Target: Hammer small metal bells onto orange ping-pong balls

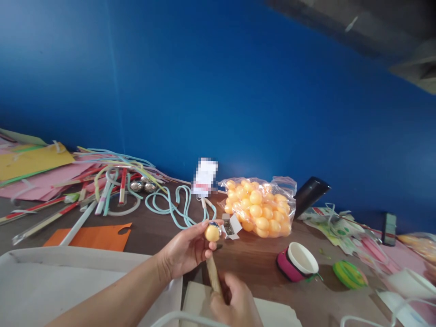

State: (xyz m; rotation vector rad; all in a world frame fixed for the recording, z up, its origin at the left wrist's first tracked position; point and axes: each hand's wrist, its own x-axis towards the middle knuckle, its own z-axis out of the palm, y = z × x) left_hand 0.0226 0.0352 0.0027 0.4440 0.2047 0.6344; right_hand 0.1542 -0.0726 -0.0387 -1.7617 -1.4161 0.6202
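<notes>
My left hand (185,250) is closed round a small orange ball (212,233), pinching it between thumb and fingers above the brown table. Just below it my right hand (235,304) grips a wooden stick (213,274) that points up toward the ball. Whether the stick's tip touches the ball is hard to tell. A small open box of pins (230,226) lies right behind the ball. Beyond it sits a clear bag full of orange balls (259,206).
A white tray (68,272) lies at the lower left. Coloured paper, straws, teal cord (170,204) and two silver balls (143,185) crowd the left. A pink-and-white tape roll (298,261), a green-yellow roll (349,274) and a black cylinder (309,193) stand on the right. A blue wall rises behind.
</notes>
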